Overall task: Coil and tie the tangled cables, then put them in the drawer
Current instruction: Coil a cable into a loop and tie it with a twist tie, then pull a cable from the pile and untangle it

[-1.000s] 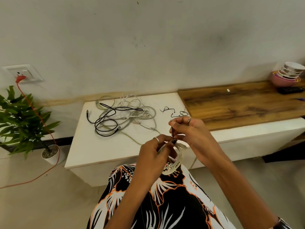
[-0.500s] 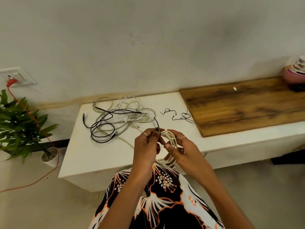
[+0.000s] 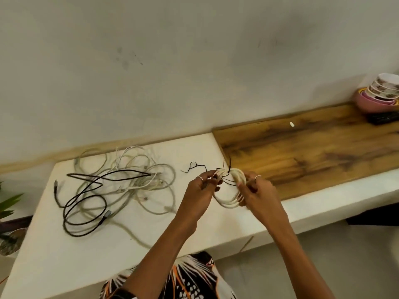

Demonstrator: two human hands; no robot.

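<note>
Both hands hold a coiled cream-white cable (image 3: 232,192) in the air just above the front part of the white counter (image 3: 54,251), close to where a brown wooden board (image 3: 313,152) lies on it. The left hand (image 3: 199,196) has its fingers curled and pinches the coil's left side together with a thin black tie (image 3: 229,167), whose free end sticks up above the loops. The right hand (image 3: 258,195) grips the coil's right side, fingers wrapped around the bundled loops. Each hand shows 1 ring.

To the left on the counter lies a tangle of loose pale grey and white cables (image 3: 138,175), with a long black cable (image 3: 86,203) looped across and in front of it. A few more thin black ties (image 3: 194,167) lie on the counter just behind the hands.

At the far right of the wooden board stands a stack of bowls (image 3: 380,93), pink at the bottom and patterned white above, with a flat black object (image 3: 384,118) in front of it. A small white bit (image 3: 292,124) rests on the board. Green leaves of a potted plant (image 3: 8,203) show at the left edge.
</note>
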